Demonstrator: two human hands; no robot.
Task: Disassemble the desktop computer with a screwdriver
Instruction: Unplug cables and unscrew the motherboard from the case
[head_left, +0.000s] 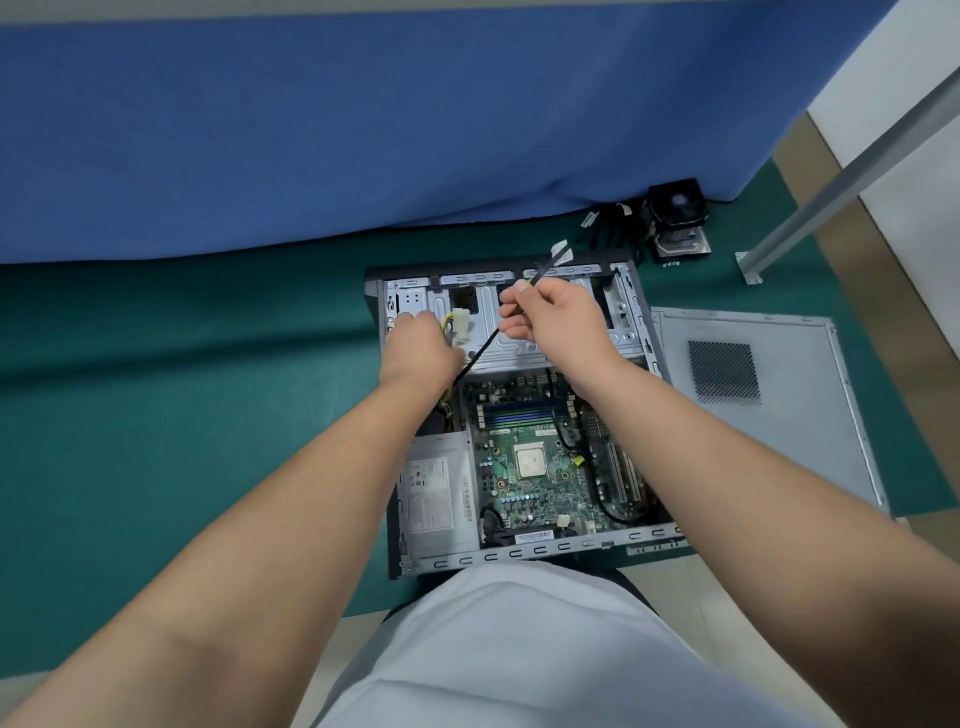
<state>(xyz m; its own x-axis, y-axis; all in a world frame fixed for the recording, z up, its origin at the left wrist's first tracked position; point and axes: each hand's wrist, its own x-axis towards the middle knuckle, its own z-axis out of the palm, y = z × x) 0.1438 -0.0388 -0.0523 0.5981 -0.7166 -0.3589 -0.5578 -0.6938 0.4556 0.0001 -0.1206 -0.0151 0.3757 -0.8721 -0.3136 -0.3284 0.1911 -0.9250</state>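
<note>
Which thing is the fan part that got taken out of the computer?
Find the open grey metal computer case on the green mat. Past its far right corner, against the blue cloth, sits a black square cooler fan on a silvery finned block. Only it has round blades.

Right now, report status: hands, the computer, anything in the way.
Right hand grips black cable, pulled taut. Left hand holds white connector. Computer case open, side panel off. Screwdriver not seen.
</note>
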